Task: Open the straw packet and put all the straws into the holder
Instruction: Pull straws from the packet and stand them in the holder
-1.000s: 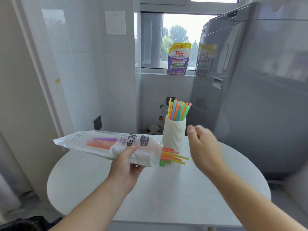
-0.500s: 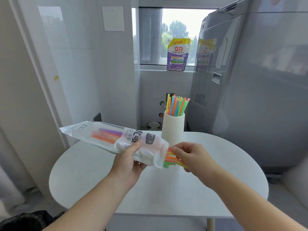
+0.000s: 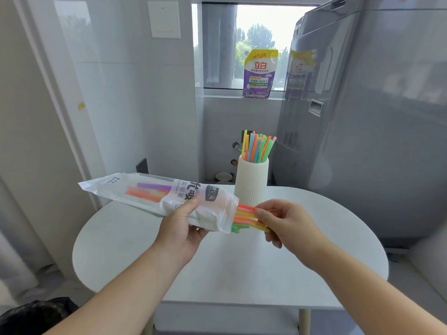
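Observation:
My left hand [image 3: 182, 229] grips a clear plastic straw packet [image 3: 154, 195] held roughly level over the table, its open end pointing right. Orange and purple straws show through the film. A bunch of coloured straws [image 3: 246, 217] sticks out of the open end, and my right hand [image 3: 287, 222] pinches their tips between thumb and fingers. Just behind the hands stands the white ribbed holder [image 3: 251, 182], upright on the table, with several coloured straws [image 3: 257, 148] standing in it.
The round white table [image 3: 242, 267] carries only the holder. A grey washing machine [image 3: 375, 122] rises at the right. A purple detergent pouch [image 3: 258, 73] leans on the window sill. White walls close off the left; a dark object [image 3: 36, 315] lies low left.
My right hand came down from beside the holder to the packet's open end and closed on the protruding straws. The packet in my left hand rose a little.

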### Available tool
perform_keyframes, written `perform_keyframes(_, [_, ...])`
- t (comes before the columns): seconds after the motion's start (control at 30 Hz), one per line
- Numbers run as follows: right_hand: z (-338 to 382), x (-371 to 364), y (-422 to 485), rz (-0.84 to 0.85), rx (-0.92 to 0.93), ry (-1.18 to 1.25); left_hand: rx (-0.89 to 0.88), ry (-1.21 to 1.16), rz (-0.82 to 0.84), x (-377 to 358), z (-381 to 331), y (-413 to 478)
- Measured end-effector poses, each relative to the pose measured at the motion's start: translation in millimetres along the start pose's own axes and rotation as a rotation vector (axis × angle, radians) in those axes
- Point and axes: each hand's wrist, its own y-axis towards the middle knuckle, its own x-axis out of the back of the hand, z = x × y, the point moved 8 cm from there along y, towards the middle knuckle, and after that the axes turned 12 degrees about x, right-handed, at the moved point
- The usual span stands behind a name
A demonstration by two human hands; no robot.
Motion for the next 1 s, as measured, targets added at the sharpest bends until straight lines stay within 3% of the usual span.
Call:
perform_keyframes(0.2, [-8,17,2,-0.122,-0.043,0.087,-0.005,-0.013,-0.003,3,-4,-1])
perform_keyframes(0.57, [-4,4,8,-0.375,-0.201,0.901,0.078,-0.059,0.009,-6,9,-4])
perform_keyframes(1.0, [-4,3,19,-0.476,-0.22,0.698,0.077,-0.07,-0.003,-7,9,-5])
